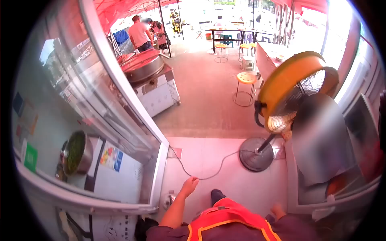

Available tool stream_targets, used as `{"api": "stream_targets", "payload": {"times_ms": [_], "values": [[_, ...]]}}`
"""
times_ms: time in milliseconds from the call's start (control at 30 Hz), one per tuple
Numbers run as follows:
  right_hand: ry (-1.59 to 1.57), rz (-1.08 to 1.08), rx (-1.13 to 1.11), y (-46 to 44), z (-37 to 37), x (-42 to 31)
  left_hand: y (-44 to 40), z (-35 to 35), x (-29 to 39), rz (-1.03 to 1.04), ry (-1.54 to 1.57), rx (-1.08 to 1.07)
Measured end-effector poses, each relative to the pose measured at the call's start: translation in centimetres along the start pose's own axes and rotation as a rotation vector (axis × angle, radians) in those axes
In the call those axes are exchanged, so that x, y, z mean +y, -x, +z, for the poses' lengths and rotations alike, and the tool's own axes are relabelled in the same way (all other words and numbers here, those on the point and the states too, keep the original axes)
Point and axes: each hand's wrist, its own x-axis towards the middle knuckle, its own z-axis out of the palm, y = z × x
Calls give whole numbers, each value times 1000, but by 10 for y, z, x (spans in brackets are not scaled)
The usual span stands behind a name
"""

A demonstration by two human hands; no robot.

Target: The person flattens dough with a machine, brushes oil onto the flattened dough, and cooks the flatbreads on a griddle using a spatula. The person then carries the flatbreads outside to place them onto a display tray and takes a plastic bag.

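My left hand (pixel 189 186) reaches forward low in the middle, its fingers curled closed, with no object showing in them. Just beyond its fingertips runs a dark cable (pixel 220 168), overlapping them in the view; whether they touch it I cannot tell. Partly hidden by my sleeve, my right hand (pixel 277 209) hangs low on the right, near the door frame, and its fingers are not clear. A yellow drum fan (pixel 295 76) tilts on a pole above its round black base (pixel 257 156), ahead and to the right. The cable leads to that base.
I stand in a doorway between glass panels. Outside, a round metal cooker (pixel 146 69) stands on a cart at left. An orange stool (pixel 246 80) and a counter (pixel 273 50) are at right. People (pixel 141 34) stand under a red canopy. A metal pot (pixel 78 152) is behind the left glass.
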Motion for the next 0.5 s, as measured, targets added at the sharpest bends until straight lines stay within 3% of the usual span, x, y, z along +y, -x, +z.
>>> {"api": "stream_targets", "payload": {"times_ms": [67,100,133,167,200,233,300,467,500], "values": [[-167,-101,131,-84,6,-70,-51,-30,-30,-104,-54,56],[-426,-54,10,-100,-33,-126,-62,-52,-41,-202,-134,43],[-271,-382,191,-93,-85,-194,-78,-73,-42,-292,-200,32],[-315,-386,169,-102,-119,-251,-88,-91,-45,-315,-303,75],[-494,-372,68,-113,-149,-304,-116,-96,-123,-441,-130,179],[-672,-356,-42,-127,-172,-348,-113,-125,-44,-696,-115,99],[-659,-384,-3,-165,-205,-416,-149,-137,-124,-903,283,213],[-520,-412,239,-287,-228,-483,-319,-184,-167,-780,560,125],[-304,-368,166,-315,-231,-481,-379,-201,-165,-725,612,98]]}}
